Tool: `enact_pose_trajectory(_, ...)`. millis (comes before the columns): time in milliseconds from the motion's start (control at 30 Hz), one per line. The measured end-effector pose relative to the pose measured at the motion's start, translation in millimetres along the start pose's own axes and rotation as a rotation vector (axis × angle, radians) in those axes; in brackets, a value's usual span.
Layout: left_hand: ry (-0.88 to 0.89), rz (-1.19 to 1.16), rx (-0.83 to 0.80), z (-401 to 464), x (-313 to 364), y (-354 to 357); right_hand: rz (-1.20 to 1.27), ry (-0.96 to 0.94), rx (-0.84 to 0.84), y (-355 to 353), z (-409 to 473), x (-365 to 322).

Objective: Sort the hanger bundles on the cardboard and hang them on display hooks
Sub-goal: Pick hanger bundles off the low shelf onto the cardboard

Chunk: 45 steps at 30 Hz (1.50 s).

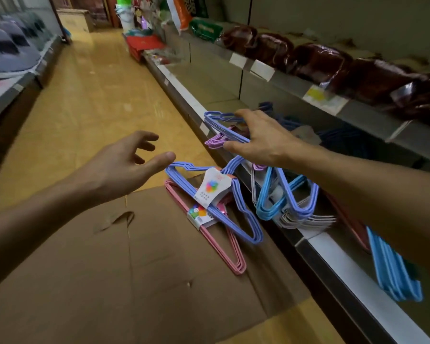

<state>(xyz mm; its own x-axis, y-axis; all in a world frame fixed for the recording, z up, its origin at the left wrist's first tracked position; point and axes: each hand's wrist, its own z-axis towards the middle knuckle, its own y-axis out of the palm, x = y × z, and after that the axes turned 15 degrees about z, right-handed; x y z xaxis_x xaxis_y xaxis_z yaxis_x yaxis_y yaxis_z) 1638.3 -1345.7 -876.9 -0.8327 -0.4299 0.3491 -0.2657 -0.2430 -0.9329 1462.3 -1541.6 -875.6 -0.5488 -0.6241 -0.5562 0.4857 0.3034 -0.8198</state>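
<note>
Flattened cardboard point(104, 264) lies on the floor beside the shelf. On its far right part rest a periwinkle hanger bundle point(243, 219) with a white label and a pink hanger bundle point(224, 249) under it. My right hand point(258, 140) grips a periwinkle bundle point(221, 125) and a purple bundle point(215, 141) at the shelf edge. More bundles, light blue point(273, 197), periwinkle and white point(305, 220), hang below that hand over the shelf edge. My left hand point(124, 165) hovers with spread fingers above the cardboard, holding nothing.
A low shelf point(338, 254) runs along the right with light blue hangers point(395, 271) near its front. The upper shelf carries dark red wrapped packs point(318, 60). A yellow floor aisle point(85, 95) stretches ahead, with another goods shelf point(15, 58) on the left.
</note>
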Motion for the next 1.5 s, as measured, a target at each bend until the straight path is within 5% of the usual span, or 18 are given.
enact_pose_trajectory(467,-0.002,0.016,0.124,21,16,2,0.144,-0.091,0.037,25,21,20)
enact_pose_trajectory(833,0.068,-0.003,0.075,0,18,45,0.019,0.176,0.210,15,-15,90)
enact_pose_trajectory(1067,0.136,-0.218,0.056,13,53,87,-0.141,0.406,0.293,11,-54,127)
enact_pose_trajectory(1300,0.263,-0.319,0.029,31,72,107,0.406,0.765,0.377,29,-55,145)
enact_pose_trajectory(1500,0.279,-0.344,-0.030,34,61,137,0.806,0.822,0.545,44,-44,149)
